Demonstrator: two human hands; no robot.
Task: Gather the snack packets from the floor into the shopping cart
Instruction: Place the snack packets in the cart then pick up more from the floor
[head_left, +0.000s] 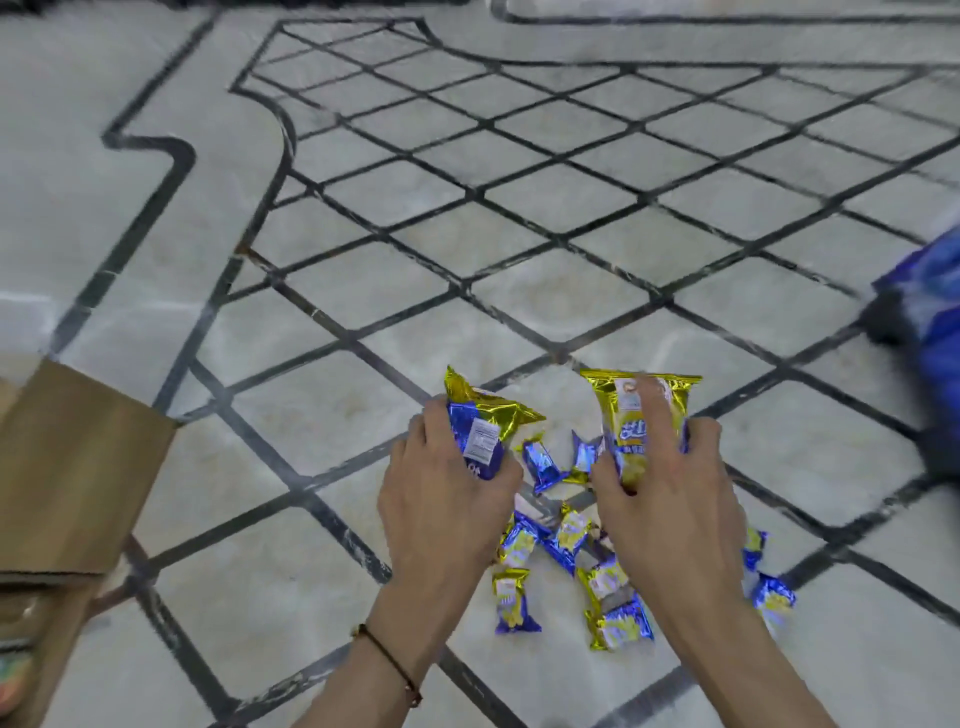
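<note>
Both arms reach forward and down. The left hand (447, 493) curls round a blue packet (478, 436), held upright. The right hand (670, 499) grips a gold packet (636, 415), index finger straight along its front. Small packets (615, 613) lie scattered on the floor (519, 234) beneath and between the hands. A box (78, 457) sits at the floor's left edge, its contents blurred.

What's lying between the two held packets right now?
In the head view, two small blue packets lie on the floor between the left hand holding a blue-and-gold packet and the right hand holding a yellow packet.
</note>
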